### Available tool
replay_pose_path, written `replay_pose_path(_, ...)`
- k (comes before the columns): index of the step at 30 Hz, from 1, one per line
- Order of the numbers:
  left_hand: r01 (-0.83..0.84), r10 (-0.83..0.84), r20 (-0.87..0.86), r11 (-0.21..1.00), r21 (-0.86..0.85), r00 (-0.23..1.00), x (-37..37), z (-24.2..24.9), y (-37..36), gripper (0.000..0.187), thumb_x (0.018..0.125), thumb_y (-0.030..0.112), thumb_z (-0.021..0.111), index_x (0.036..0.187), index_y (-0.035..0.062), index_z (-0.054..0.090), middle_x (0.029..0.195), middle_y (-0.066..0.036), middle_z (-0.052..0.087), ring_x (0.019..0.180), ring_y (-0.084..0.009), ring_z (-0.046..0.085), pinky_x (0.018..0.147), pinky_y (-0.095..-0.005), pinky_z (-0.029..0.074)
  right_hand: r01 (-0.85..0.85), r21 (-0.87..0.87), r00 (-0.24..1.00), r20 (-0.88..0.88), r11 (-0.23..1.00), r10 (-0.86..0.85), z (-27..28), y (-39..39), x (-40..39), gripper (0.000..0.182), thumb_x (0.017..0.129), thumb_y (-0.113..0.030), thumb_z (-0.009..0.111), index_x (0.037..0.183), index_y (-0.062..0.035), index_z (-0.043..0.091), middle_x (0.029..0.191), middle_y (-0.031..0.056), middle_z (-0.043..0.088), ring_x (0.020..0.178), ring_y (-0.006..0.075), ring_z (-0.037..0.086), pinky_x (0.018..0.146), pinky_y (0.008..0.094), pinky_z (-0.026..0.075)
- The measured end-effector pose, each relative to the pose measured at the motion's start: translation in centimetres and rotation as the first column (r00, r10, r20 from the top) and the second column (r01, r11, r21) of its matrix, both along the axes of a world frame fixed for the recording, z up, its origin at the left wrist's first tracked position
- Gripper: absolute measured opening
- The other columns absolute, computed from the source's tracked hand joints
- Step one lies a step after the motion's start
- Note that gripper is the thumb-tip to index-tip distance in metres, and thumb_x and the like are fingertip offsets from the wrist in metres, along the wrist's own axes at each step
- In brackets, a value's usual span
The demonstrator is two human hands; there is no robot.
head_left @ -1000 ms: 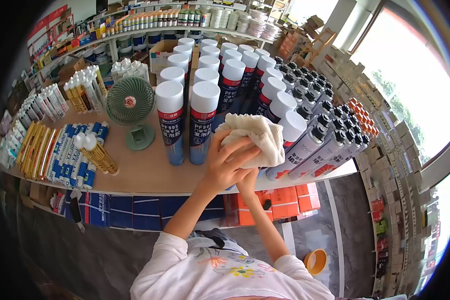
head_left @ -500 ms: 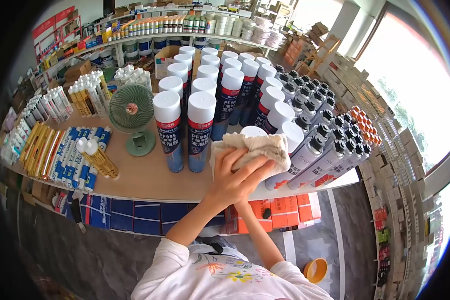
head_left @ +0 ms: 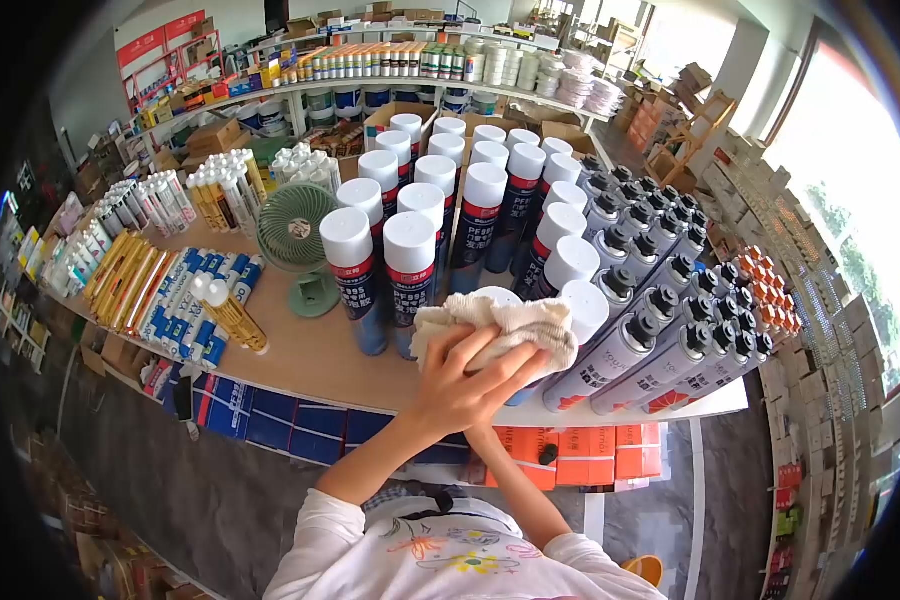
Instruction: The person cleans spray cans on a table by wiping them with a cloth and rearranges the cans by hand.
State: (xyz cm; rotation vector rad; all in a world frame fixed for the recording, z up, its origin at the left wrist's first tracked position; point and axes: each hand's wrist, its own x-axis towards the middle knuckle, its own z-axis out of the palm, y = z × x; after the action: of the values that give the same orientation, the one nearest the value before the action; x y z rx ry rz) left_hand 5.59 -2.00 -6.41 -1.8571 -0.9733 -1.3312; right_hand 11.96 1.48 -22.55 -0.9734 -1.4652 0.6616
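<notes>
My left hand (head_left: 473, 375) presses a folded cream cloth (head_left: 510, 325), its fingers spread over the fabric. Behind the cloth stands a spray foam can with a white cap (head_left: 500, 294), most of its body covered. My right forearm (head_left: 518, 485) runs up behind the left hand, which hides the right hand's fingers and whatever they touch. To the left are upright dark blue foam cans (head_left: 410, 270) with white caps and red bands. Just right of the cloth, another white cap (head_left: 584, 305) sits beside grey cans with black nozzles (head_left: 620, 350).
A green fan (head_left: 300, 230) stands on the table (head_left: 300, 350), left of the cans. Blue-and-white tubes (head_left: 195, 305) and gold tubes (head_left: 120, 275) lie farther left. Orange-topped cans (head_left: 765, 290) stand at the right. Below the table are orange boxes (head_left: 580, 455) and blue boxes (head_left: 300, 425).
The view has shifted, so the table contents appear farther right and lower. The left hand stays on the cloth, with only a slight change in its position against the can.
</notes>
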Motion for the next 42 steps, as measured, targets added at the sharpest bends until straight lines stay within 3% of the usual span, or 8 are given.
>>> replay_pose_path(9,-0.015,0.019,-0.18,1.0,0.021,0.984,-2.2,-5.7,-1.0,0.027,0.073,0.024,0.075,0.1,0.0233,0.077,0.115,0.013,0.061,0.106,-0.0178,0.053,0.085,-0.0366,0.041,0.006,0.001,0.999,-0.039,1.0,-0.006,0.2,0.0,-0.2,0.065,0.078,-0.019,0.077,0.13,0.0007,0.044,0.122,0.0179,0.054,0.114,0.0312,0.055,0.094,0.0409,0.044)
replay_pose_path(16,-0.041,0.005,-0.195,0.982,-0.182,0.981,0.1,4.2,-0.2,0.027,0.072,0.018,0.073,0.098,0.0126,0.074,0.11,0.003,0.062,0.103,-0.0232,0.054,0.098,-0.0459,0.043,-0.015,0.035,1.0,-0.002,0.999,0.015,-0.1,0.3,0.5,0.072,0.075,-0.019,0.08,0.132,0.0019,0.041,0.123,0.0191,0.052,0.115,0.0322,0.054,0.095,0.041,0.043)
replay_pose_path(21,0.141,-0.264,-0.034,0.617,-0.774,0.964,-1.1,10.4,2.8,0.028,0.067,0.02,0.074,0.092,0.0084,0.072,0.101,-0.004,0.066,0.093,-0.0277,0.06,0.085,-0.0367,0.05,0.064,-0.107,0.992,-0.104,0.992,-0.075,0.7,-0.3,0.4,0.082,0.068,-0.02,0.087,0.129,0.0043,0.037,0.121,0.02,0.049,0.111,0.0305,0.052,0.096,0.0399,0.042)
replay_pose_path(26,0.288,-0.451,0.063,0.449,-0.846,0.89,-3.1,10.6,6.9,0.029,0.07,0.022,0.072,0.095,0.0068,0.074,0.097,-0.008,0.069,0.084,-0.0278,0.066,0.079,-0.0367,0.052,0.058,-0.119,0.991,-0.113,0.991,-0.071,1.0,-0.4,0.5,0.079,0.069,-0.021,0.086,0.125,0.005,0.038,0.116,0.0203,0.051,0.105,0.0283,0.055,0.093,0.0394,0.045)
replay_pose_path(28,0.343,-0.369,0.242,0.237,-0.909,0.897,-3.5,10.2,8.0,0.03,0.073,0.023,0.07,0.096,0.004,0.073,0.094,-0.008,0.07,0.083,-0.0218,0.066,0.079,-0.0322,0.051,0.069,-0.116,0.992,-0.097,0.991,-0.081,1.1,-0.4,0.6,0.077,0.069,-0.02,0.086,0.124,0.0051,0.039,0.115,0.0204,0.051,0.105,0.0285,0.055,0.093,0.0395,0.045)
replay_pose_path(35,0.74,-0.189,0.738,-0.073,-0.668,0.648,-5.5,6.2,9.8,0.032,0.078,0.027,0.063,0.095,0.0018,0.072,0.088,-0.005,0.069,0.079,-0.0115,0.063,0.073,-0.0245,0.049,0.084,-0.073,0.992,-0.087,0.994,-0.091,1.4,-0.7,0.5,0.073,0.068,-0.019,0.086,0.12,0.0049,0.04,0.109,0.0203,0.054,0.1,0.0283,0.058,0.088,0.0392,0.047)
replay_pose_path(39,0.934,0.167,0.944,0.172,-0.314,0.286,-4.3,3.9,6.4,0.031,0.085,0.03,0.059,0.094,0.0016,0.067,0.085,-0.004,0.066,0.076,-0.0092,0.061,0.069,-0.0231,0.048,0.076,-0.038,0.995,-0.064,0.996,-0.078,1.6,-0.9,0.9,0.074,0.067,-0.018,0.086,0.12,0.0041,0.04,0.107,0.0203,0.055,0.097,0.0289,0.059,0.086,0.0394,0.048)
replay_pose_path(42,0.973,0.092,0.989,0.189,-0.133,0.117,-5.3,-1.8,6.8,0.03,0.089,0.029,0.059,0.104,0.0036,0.063,0.094,-0.004,0.063,0.086,-0.0106,0.06,0.075,-0.0245,0.047,0.067,-0.061,0.995,-0.07,0.996,-0.072,1.5,-1.1,0.9,0.075,0.066,-0.017,0.086,0.121,0.003,0.04,0.108,0.0207,0.056,0.098,0.0298,0.06,0.086,0.0398,0.048)
